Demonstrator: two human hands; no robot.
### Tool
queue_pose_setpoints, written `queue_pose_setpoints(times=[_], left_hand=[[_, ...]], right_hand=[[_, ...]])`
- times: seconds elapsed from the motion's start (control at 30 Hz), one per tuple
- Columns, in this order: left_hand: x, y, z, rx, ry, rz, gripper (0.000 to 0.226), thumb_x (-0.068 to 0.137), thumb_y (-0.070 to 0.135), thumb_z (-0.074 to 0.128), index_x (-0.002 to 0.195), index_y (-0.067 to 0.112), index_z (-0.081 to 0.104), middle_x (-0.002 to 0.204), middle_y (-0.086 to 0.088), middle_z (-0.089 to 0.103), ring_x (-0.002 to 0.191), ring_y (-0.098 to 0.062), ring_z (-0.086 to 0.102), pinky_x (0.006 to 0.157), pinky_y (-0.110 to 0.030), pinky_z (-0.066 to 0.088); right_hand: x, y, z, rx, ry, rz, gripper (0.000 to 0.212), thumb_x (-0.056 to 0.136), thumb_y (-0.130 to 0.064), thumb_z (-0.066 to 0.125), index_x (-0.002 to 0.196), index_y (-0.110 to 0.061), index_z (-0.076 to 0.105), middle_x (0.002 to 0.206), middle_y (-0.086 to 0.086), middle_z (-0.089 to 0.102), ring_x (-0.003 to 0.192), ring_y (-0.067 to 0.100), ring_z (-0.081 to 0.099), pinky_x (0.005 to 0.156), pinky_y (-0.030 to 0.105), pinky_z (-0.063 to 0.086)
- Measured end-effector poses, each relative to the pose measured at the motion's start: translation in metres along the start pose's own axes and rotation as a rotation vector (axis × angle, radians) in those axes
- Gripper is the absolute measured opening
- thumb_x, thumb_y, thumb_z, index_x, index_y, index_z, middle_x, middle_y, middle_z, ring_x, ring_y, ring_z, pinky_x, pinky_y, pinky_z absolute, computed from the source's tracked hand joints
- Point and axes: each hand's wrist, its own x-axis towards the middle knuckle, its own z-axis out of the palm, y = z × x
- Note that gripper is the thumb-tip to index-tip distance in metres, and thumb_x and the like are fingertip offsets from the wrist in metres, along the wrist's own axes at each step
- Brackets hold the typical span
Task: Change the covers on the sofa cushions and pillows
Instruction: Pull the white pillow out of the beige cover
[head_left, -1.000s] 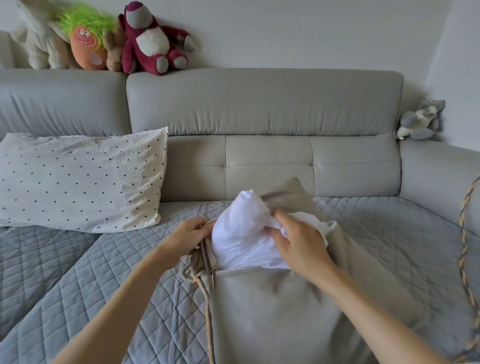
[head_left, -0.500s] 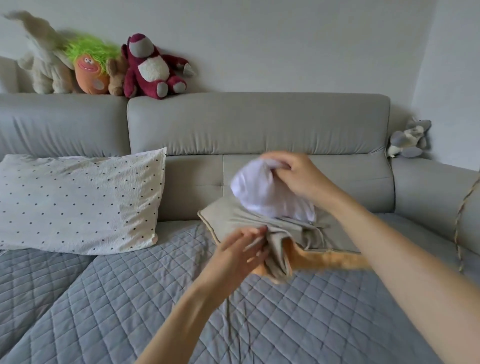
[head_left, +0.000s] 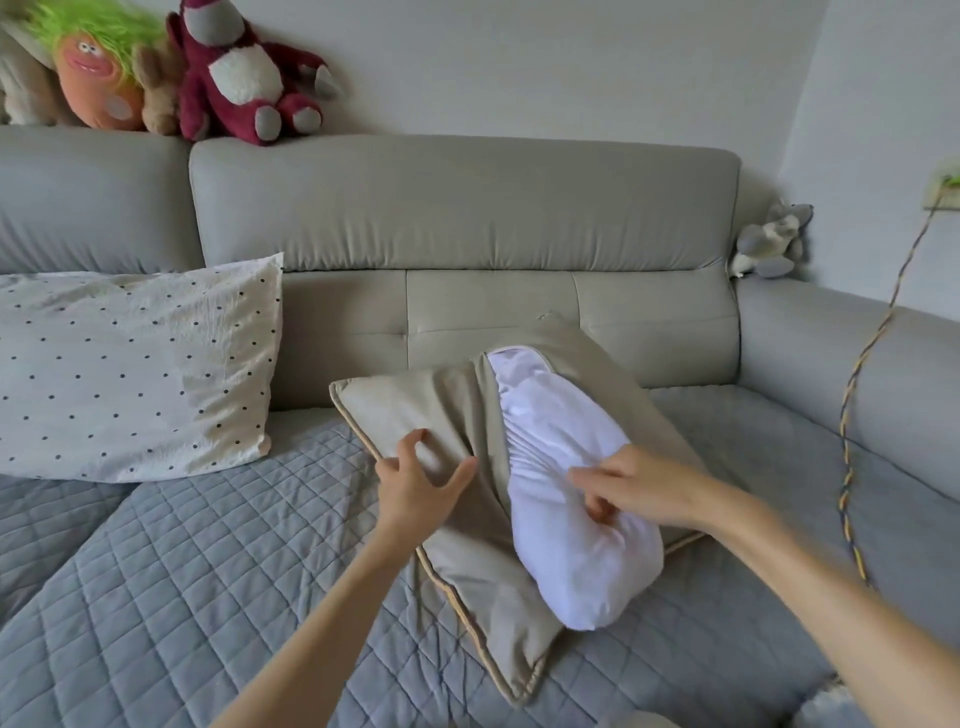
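Grey sofa (head_left: 467, 218) with quilted seat cover (head_left: 182, 571), bearing dotted pillow (head_left: 130, 364) and half-uncovered beige cushion (head_left: 457, 415).

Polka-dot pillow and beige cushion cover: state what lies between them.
Head view: only bare quilted sofa throw separates polka-dot pillow from beige cushion cover.

You have two pillows on the sofa: one dotted pillow (head_left: 130, 364) and one beige cushion (head_left: 441, 415) with a single white insert (head_left: 571, 499) showing. Four plush toys, possibly five, line the backrest top at left (head_left: 239, 78); one grey plush (head_left: 771, 241) sits at right. One braided cord (head_left: 852, 415) hangs.
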Motion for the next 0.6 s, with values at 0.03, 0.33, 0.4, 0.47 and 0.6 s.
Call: queue_pose_setpoints(times=[0.03,0.33,0.4,0.47,0.6], left_hand=[[-0.001,0.001,0.007,0.023,0.068,0.013,0.059,0.080,0.049,0.065,0.127,0.027,0.036,0.114,-0.003,0.030,0.099,-0.022,0.045,0.090,-0.032,0.042],[-0.001,0.000,0.015,0.077,0.158,0.024,0.025,0.087,0.036,0.057,0.106,0.022,0.051,0.110,0.001,0.061,0.095,-0.019,0.057,0.078,-0.030,0.039],[0.004,-0.003,0.008,0.089,0.116,0.012,0.022,0.086,0.033,0.058,0.103,0.021,0.050,0.108,0.000,0.061,0.092,-0.018,0.057,0.073,-0.028,0.039],[0.008,-0.003,0.008,0.120,0.094,0.019,0.022,0.085,0.037,0.057,0.097,0.020,0.049,0.105,-0.002,0.059,0.091,-0.019,0.055,0.073,-0.030,0.040],[0.006,0.012,0.023,0.220,0.155,0.031,0.049,0.082,0.062,0.050,0.092,0.015,0.043,0.102,-0.004,0.049,0.097,-0.025,0.048,0.082,-0.038,0.045]], right_hand=[[0.003,-0.010,0.001,-0.176,0.088,0.004,0.050,0.090,-0.048,0.047,0.053,-0.015,0.045,0.060,0.000,0.053,0.061,0.012,0.049,0.063,0.026,0.037],[0.042,-0.068,0.057,-0.436,0.498,-0.062,0.044,0.091,-0.032,0.052,0.127,-0.008,0.039,0.134,0.007,0.036,0.128,0.028,0.033,0.100,0.045,0.032],[0.044,-0.040,0.074,-0.444,0.616,-0.030,0.054,0.086,-0.032,0.059,0.129,-0.003,0.043,0.133,0.011,0.043,0.124,0.034,0.042,0.101,0.047,0.034],[0.041,-0.011,0.086,-0.426,0.698,-0.079,0.069,0.068,-0.040,0.076,0.119,0.001,0.054,0.121,0.015,0.056,0.108,0.035,0.057,0.091,0.044,0.046],[0.036,0.007,0.088,-0.548,0.732,-0.123,0.089,0.038,-0.062,0.082,0.104,-0.006,0.063,0.102,0.008,0.064,0.090,0.025,0.064,0.072,0.036,0.052]])
